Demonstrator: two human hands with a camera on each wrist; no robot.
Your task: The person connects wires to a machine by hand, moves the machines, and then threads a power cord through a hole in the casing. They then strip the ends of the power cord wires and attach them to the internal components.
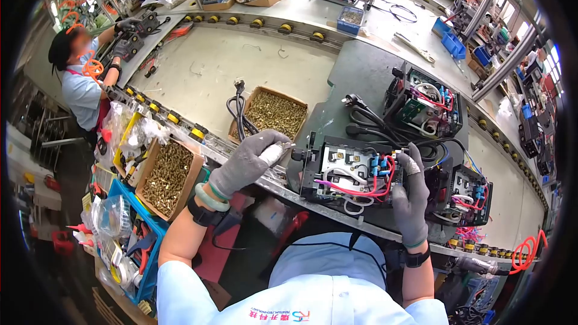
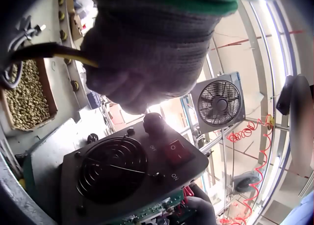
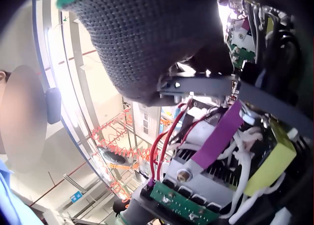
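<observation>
An open electrical unit (image 1: 352, 171) lies before me on the conveyor, its circuit board, red wires and white tubes exposed. Its end panel with a fan grille (image 2: 113, 168) and a red power switch (image 2: 179, 152) shows in the left wrist view. My gloved left hand (image 1: 250, 159) is just left of this panel, thumb and fingertips pinching a small shiny piece (image 1: 289, 145) that is mostly hidden. Close over a black knob-like fitting (image 2: 154, 124), the same hand appears curled. My gloved right hand (image 1: 412, 195) grips the unit's opposite end, fingers at a black panel edge (image 3: 196, 85).
Behind and right stand two more open units (image 1: 428, 102) (image 1: 469, 195) with thick black cables (image 1: 367, 117). Brass-coloured screws fill a cardboard box (image 1: 276, 114) beyond my left hand and another (image 1: 170, 174) nearer. Another person (image 1: 81, 78) works at far left.
</observation>
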